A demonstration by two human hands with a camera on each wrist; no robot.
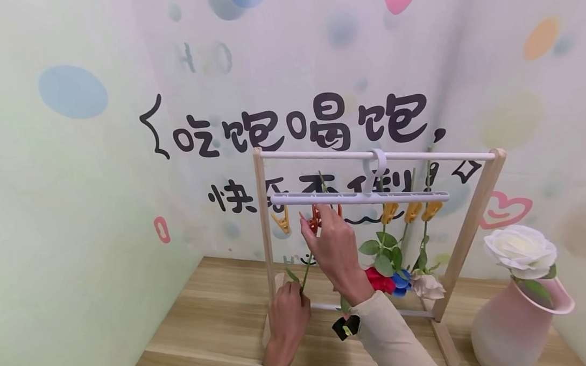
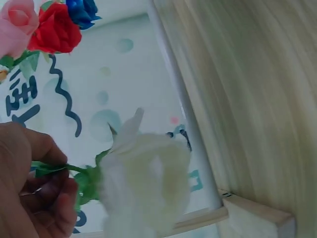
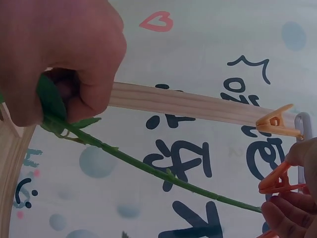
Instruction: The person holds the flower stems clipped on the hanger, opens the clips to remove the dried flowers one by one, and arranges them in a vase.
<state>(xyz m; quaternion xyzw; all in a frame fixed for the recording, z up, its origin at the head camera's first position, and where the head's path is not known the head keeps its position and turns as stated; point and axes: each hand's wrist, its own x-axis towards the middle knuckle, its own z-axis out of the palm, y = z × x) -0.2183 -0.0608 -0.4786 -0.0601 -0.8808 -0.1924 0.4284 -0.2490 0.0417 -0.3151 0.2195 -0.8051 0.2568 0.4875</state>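
Note:
My left hand (image 1: 289, 311) pinches the green stem (image 3: 163, 176) of a white rose (image 2: 148, 186) just behind its leaves; the bloom points downward. The stem rises toward a white hanger (image 1: 356, 198) hooked on a rack's top bar. Up at the hanger, my right hand (image 1: 335, 249) pinches an orange-red clip (image 3: 275, 182) between thumb and fingers. Near its fingertips lies the upper stem; whether the clip bites it is hidden. A yellow-orange clip (image 1: 282, 221) hangs to the left with nothing in it.
A red rose (image 1: 379, 279), a blue rose (image 1: 401, 283) and a pale rose (image 1: 428, 285) hang upside down from yellow clips. At right stands a pink-white vase (image 1: 508, 326) holding another white rose (image 1: 520, 251). The wooden rack post (image 1: 469, 236) rises beside it.

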